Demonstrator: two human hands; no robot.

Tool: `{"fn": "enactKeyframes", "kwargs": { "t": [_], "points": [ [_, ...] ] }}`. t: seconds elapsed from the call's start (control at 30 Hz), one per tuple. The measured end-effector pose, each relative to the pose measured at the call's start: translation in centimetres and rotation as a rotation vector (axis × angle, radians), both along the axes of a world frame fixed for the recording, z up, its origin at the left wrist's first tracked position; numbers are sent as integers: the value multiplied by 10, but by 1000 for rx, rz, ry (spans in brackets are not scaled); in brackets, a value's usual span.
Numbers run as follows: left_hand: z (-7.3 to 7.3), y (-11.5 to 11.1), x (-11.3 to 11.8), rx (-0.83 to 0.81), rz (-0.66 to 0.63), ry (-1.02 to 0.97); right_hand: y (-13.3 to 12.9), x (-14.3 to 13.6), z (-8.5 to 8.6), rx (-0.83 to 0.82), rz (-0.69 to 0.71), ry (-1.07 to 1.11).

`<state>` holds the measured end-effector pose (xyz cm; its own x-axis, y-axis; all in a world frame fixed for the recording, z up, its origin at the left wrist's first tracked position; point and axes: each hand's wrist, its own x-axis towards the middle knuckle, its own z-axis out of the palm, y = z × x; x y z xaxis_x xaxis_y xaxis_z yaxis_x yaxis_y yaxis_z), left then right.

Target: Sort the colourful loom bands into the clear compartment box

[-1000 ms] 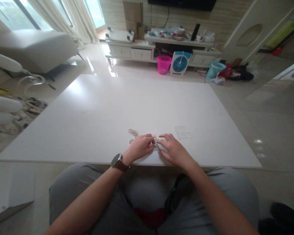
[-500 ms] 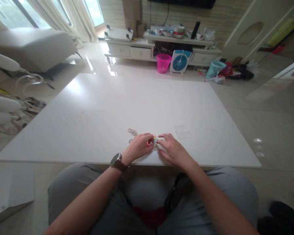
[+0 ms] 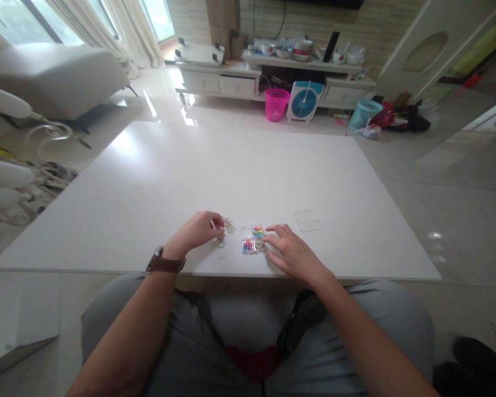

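Observation:
A small clear compartment box (image 3: 247,231) sits near the table's front edge, with multicoloured beads (image 3: 258,231) in a back section, pink and purple beads (image 3: 247,244) in a front one, and small rings (image 3: 259,243) in another. My left hand (image 3: 198,229), wearing a wristwatch, is left of the box with thumb and fingers drawn together at a loose pile of thin rings (image 3: 230,225); anything between the fingertips is hidden. Just below those fingertips lies a single ring (image 3: 221,244). My right hand (image 3: 291,250) rests with spread fingers at the box's right side.
A clear plastic lid (image 3: 308,220) lies on the white table (image 3: 231,171) to the right of the box. Beyond the table are a pink basket (image 3: 276,105), a blue fan (image 3: 305,102) and a low cabinet (image 3: 237,85). A grey sofa (image 3: 62,77) stands at the left.
My left hand has moved left from above the box to the loose rings, uncovering the compartments. My right hand has stayed beside the box.

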<state>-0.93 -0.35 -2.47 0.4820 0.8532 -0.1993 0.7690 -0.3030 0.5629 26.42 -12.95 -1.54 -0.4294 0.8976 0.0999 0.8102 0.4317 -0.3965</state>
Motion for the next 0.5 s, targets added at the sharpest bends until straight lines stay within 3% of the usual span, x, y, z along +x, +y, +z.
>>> {"fn": "enactKeyframes", "kwargs": {
  "t": [0.5],
  "points": [
    [-11, -5, 11, 38, -108, 244, 0, 0, 0, -1, 11, -29]
  ]
}}
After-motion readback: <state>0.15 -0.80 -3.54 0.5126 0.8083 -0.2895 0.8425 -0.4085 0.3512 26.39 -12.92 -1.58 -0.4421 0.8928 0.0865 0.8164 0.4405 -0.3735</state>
